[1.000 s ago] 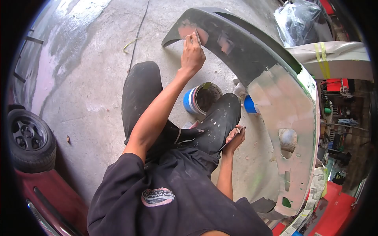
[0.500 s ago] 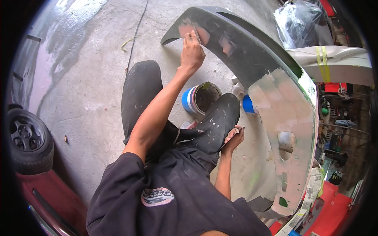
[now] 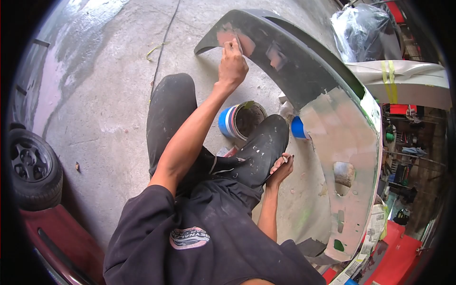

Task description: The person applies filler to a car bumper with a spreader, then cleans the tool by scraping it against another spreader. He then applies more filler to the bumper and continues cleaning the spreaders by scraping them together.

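A large car bumper (image 3: 308, 66), dark grey at its far end and sanded beige nearer me, curves round my right side. My left hand (image 3: 232, 66) reaches to the pink filler patch (image 3: 228, 37) near its far end. The fingers are closed round a thin, flat piece (image 3: 239, 43) pressed against the patch; what kind it is does not show clearly. My right hand (image 3: 282, 168) rests by my right knee with curled fingers around something small and pale that I cannot make out. Between my knees stands an open bucket (image 3: 229, 122) with a blue and white side.
A blue container (image 3: 299, 127) sits under the bumper's inner edge. A wheel (image 3: 35, 168) and a dark red car panel (image 3: 61, 242) are at left. A cable (image 3: 164, 42) runs over the concrete floor. Plastic sheeting (image 3: 363, 26) and a taped white panel (image 3: 413, 80) lie at right.
My left hand has shifted very slightly down on the pink patch, still holding the flat piece. My right hand stays by the knee. The whole view has moved a little.
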Demonstrator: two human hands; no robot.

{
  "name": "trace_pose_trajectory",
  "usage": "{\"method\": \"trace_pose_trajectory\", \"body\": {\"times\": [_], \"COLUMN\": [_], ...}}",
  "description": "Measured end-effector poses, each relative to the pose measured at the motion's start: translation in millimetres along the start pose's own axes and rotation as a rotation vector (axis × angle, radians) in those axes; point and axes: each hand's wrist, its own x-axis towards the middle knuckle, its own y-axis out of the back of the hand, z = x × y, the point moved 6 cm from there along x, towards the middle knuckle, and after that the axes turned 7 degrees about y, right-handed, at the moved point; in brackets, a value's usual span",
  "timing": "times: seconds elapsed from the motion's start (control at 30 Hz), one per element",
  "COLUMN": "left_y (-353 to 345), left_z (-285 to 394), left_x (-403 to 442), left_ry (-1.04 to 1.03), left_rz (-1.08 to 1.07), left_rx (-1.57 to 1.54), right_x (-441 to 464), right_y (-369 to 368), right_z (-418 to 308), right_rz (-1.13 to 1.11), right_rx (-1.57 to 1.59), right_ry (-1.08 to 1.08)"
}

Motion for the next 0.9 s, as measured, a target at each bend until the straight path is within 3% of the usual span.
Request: {"method": "trace_pose_trajectory", "body": {"times": [0.47, 0.6, 0.67, 0.8, 0.9], "left_y": [-9, -8, -24, 3, 29], "left_z": [-47, -75, -121, -112, -80], "left_x": [34, 45, 54, 48, 28], "left_ry": [0.128, 0.278, 0.373, 0.560, 0.517], "left_rz": [-0.054, -0.147, -0.104, -0.033, -0.024], "left_rx": [0.037, 0.022, 0.045, -0.161, -0.254], "right_x": [30, 28, 14, 14, 12], "right_y": [18, 13, 4, 3, 1], "right_z": [33, 28, 11, 14, 13], "right_rz": [-0.043, -0.040, -0.038, -0.046, -0.102], "right_rx": [-0.073, -0.041, -0.037, -0.010, 0.017], "right_ry": [0.086, 0.051, 0.025, 0.036, -0.004]}}
